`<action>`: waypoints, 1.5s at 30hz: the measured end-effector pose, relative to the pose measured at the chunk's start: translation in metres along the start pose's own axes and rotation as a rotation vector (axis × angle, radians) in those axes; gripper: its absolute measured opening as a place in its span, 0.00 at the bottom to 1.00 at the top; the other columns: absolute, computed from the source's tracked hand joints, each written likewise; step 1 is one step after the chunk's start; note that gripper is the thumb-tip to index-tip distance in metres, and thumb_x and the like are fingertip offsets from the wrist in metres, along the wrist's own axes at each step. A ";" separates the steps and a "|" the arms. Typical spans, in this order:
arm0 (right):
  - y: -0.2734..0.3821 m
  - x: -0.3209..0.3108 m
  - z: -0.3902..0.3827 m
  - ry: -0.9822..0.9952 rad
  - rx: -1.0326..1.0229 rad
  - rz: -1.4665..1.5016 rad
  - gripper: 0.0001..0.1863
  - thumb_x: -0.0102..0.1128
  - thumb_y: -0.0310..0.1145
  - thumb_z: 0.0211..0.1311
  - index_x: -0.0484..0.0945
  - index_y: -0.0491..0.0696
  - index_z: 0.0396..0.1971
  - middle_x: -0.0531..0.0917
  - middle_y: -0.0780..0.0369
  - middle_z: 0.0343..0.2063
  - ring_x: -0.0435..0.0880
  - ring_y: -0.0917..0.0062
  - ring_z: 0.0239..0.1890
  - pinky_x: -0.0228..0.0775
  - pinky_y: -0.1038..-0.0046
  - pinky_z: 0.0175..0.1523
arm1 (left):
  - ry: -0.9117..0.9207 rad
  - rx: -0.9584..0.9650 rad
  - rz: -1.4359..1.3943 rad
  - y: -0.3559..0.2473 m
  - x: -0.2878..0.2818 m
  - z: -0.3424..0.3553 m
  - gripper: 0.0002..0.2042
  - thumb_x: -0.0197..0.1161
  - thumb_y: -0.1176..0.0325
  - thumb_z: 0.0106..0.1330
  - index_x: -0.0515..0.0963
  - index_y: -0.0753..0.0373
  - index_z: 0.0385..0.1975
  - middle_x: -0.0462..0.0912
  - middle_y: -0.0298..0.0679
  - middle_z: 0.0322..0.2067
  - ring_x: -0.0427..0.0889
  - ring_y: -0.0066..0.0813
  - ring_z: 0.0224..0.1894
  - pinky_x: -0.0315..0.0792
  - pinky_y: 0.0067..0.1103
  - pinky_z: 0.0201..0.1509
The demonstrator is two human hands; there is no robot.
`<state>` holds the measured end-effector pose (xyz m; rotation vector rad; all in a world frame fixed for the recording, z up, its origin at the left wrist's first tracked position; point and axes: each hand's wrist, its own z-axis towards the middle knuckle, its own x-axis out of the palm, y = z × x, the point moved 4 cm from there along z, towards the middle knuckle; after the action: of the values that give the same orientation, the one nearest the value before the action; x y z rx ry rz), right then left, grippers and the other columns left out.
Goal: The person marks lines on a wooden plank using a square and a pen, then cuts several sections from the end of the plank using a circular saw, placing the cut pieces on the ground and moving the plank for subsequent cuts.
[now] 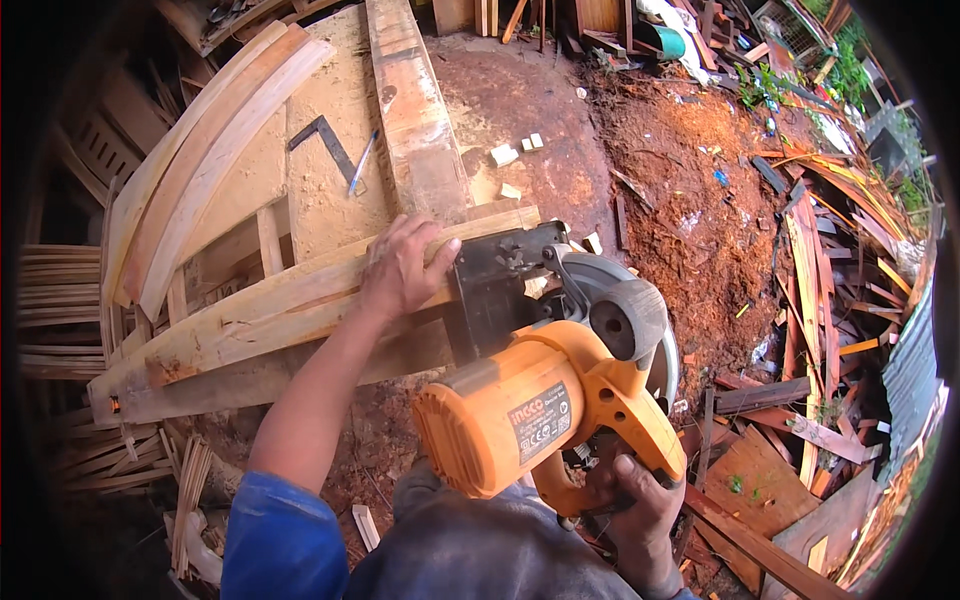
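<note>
My left hand (402,268) presses down on a long pale wooden plank (270,310) that lies across the work surface, fingers spread over its top edge. My right hand (640,505) grips the handle of an orange circular saw (545,395). The saw's dark base plate (497,290) rests on the right end of the plank, just beside my left fingers. Its grey blade guard (628,318) hangs past the plank's end.
A metal square (325,143) and a blue pen (362,162) lie on a board behind the plank. Curved boards (205,160) are stacked at left. Small offcut blocks (505,155) sit on the ground. Scrap wood (830,300) and red sawdust cover the right side.
</note>
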<state>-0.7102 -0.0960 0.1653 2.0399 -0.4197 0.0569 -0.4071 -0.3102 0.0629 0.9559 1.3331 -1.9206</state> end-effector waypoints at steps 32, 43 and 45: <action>0.009 0.010 0.013 -0.032 -0.033 0.040 0.22 0.71 0.32 0.60 0.79 0.29 0.46 0.83 0.57 0.19 0.76 0.78 0.16 0.65 0.77 0.22 | 0.036 -0.062 -0.035 -0.005 -0.006 0.005 0.14 0.54 0.63 0.75 0.81 0.67 0.43 0.83 0.47 0.43 0.79 0.51 0.45 0.74 0.39 0.51; 0.016 0.018 0.019 -0.026 -0.039 0.054 0.21 0.70 0.31 0.60 0.79 0.29 0.46 0.80 0.58 0.18 0.76 0.78 0.16 0.65 0.77 0.22 | 0.039 -0.085 -0.029 -0.001 -0.003 0.004 0.15 0.53 0.61 0.76 0.82 0.65 0.41 0.84 0.45 0.43 0.81 0.47 0.46 0.75 0.38 0.53; 0.021 0.026 0.020 -0.053 -0.044 0.095 0.21 0.69 0.30 0.59 0.79 0.29 0.46 0.81 0.58 0.19 0.76 0.78 0.16 0.65 0.76 0.22 | 0.025 -0.080 -0.029 -0.003 -0.003 0.004 0.15 0.53 0.61 0.76 0.82 0.65 0.40 0.84 0.45 0.43 0.81 0.47 0.46 0.75 0.38 0.53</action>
<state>-0.6954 -0.1292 0.1790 1.9813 -0.5460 0.0511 -0.4084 -0.3133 0.0678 0.9286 1.4335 -1.8679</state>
